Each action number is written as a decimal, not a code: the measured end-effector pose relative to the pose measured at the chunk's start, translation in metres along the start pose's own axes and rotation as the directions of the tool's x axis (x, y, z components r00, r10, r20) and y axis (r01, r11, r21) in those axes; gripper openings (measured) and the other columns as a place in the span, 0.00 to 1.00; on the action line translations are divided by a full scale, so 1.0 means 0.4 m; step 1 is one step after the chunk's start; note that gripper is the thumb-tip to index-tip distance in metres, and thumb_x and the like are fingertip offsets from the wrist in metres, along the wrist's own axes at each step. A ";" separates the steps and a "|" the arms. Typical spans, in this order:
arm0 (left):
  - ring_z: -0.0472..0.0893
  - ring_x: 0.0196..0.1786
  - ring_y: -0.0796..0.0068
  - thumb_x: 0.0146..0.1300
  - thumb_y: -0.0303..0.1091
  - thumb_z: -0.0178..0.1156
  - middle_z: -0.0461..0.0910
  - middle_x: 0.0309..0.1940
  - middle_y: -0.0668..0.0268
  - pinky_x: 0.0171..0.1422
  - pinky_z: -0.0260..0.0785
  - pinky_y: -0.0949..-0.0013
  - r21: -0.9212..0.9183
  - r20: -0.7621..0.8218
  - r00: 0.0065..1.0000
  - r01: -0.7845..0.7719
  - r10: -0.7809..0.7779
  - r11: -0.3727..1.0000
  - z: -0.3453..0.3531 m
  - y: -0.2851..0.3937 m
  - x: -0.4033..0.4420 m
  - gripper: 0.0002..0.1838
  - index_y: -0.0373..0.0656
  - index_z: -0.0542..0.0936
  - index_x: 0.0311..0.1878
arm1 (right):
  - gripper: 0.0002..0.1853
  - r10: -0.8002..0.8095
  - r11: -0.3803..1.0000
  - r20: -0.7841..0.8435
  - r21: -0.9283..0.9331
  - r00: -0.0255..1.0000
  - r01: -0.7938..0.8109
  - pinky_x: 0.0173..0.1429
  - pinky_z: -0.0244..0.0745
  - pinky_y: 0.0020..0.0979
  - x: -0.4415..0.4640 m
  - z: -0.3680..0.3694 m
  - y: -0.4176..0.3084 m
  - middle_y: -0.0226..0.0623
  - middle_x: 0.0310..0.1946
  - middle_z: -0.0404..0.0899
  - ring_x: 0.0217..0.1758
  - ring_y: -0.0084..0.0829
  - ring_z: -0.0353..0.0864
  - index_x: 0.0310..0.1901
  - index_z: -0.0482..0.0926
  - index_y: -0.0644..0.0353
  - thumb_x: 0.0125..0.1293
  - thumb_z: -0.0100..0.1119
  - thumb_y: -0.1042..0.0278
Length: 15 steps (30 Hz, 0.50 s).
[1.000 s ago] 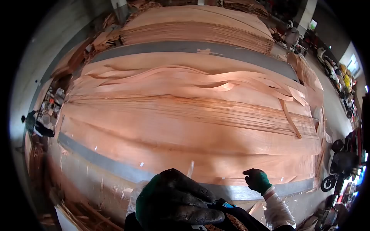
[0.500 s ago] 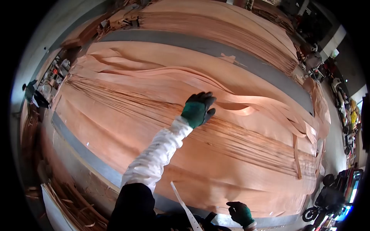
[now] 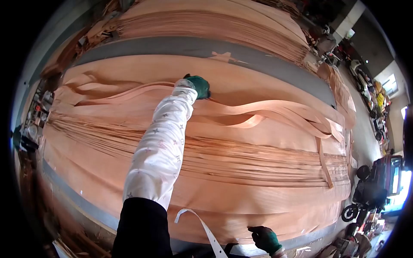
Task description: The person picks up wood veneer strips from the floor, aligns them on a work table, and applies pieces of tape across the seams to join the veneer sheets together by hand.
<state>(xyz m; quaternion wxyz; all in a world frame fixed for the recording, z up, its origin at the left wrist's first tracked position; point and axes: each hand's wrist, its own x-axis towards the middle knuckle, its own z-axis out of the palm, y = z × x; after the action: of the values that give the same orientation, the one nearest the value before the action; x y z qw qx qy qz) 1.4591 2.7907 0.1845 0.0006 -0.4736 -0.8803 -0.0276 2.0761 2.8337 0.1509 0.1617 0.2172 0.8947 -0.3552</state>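
Note:
Wide sheets of reddish-tan wood veneer (image 3: 249, 198) lie in overlapping layers before me, with a fanned band of edges across the middle. My left hand (image 3: 198, 87), in a green and black glove, reaches far over them. Its fingers are curled at a long, wavy veneer strip (image 3: 275, 106) and look closed on it; the fingertips are partly hidden. Close to my body, my right hand (image 3: 265, 239), gloved alike, hovers over or rests on the near edge of the sheets. Its forefinger points left, and nothing shows in it. A white strap with holes (image 3: 202, 228) hangs between my arms.
Beyond a grey strip of surface (image 3: 172, 46) stands another veneer stack (image 3: 206, 26). A narrow loose strip (image 3: 324, 163) lies at the right. Parked motorbikes (image 3: 359, 189) stand along the right side. Another person (image 3: 25, 141) is at the far left.
My left hand has moved farther away and slightly left, from open above the fanned edges to curled at the wavy strip. My view has turned, while my right hand has stayed near the front edge.

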 end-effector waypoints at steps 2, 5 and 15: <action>0.81 0.53 0.58 0.61 0.50 0.58 0.84 0.46 0.62 0.58 0.71 0.54 0.018 0.099 0.994 0.037 -0.039 0.999 0.011 -0.013 0.026 0.17 0.52 0.85 0.47 | 0.14 -0.004 1.000 0.028 0.008 1.000 0.004 0.47 0.78 0.41 -0.005 0.002 0.015 0.41 0.39 0.84 0.42 0.43 0.82 0.46 0.84 0.55 0.58 0.55 0.70; 0.82 0.43 0.56 0.60 0.42 0.62 0.84 0.38 0.59 0.49 0.73 0.56 -0.179 -0.241 0.969 0.009 -0.053 0.984 -0.040 0.011 -0.033 0.10 0.50 0.85 0.41 | 0.14 0.022 1.000 0.036 -0.004 0.999 -0.022 0.46 0.78 0.41 -0.009 -0.019 -0.009 0.41 0.39 0.84 0.42 0.43 0.82 0.46 0.84 0.55 0.58 0.55 0.71; 0.81 0.34 0.57 0.55 0.27 0.58 0.82 0.28 0.61 0.40 0.70 0.58 0.091 -0.385 0.921 -0.027 0.060 0.995 -0.153 0.033 -0.184 0.07 0.49 0.82 0.35 | 0.14 -0.349 0.927 -0.057 -0.166 0.935 0.336 0.45 0.76 0.39 0.059 -0.053 0.026 0.36 0.41 0.84 0.40 0.39 0.81 0.44 0.83 0.55 0.55 0.58 0.71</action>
<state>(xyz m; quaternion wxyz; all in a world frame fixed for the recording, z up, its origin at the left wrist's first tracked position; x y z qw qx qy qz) 1.5090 2.7336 0.2442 0.1952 -0.4777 -0.8525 -0.0835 2.0585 2.8620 0.1493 0.0752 0.0595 0.9496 -0.2985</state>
